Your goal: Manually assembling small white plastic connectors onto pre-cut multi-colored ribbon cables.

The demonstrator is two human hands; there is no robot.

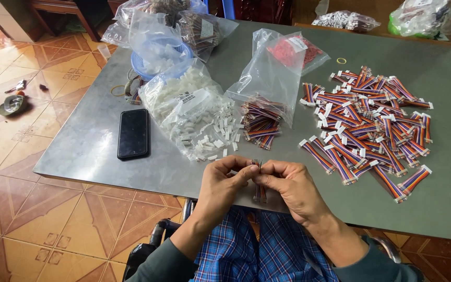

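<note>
The left hand (pixel 224 183) and the right hand (pixel 288 184) are meeting at 6 o'clock of the table (pixel 95 141), just over its near edge. Both are pinching one short ribbon cable (pixel 258 180) between thumb and fingertips — the cable is standing upright, its lower end hanging down toward the lap. Whether a white plug is already sitting on its top end, I cannot tell; the fingers are covering it.

The open bag of white plugs (pixel 199 112) is lying at 12 o'clock from the hands, near. A small bundle of bare cables (pixel 259 125) is resting at 1 o'clock, half under a clear bag (pixel 272 78). The finished cables (pixel 366 125) are spreading at 2 o'clock, and a phone (pixel 133 133) is lying at 10 o'clock.

To do this step well, I think the wire ends should be kept flat and in one row while the fingers are pressing — a twisted end will probably not seat evenly.
</note>
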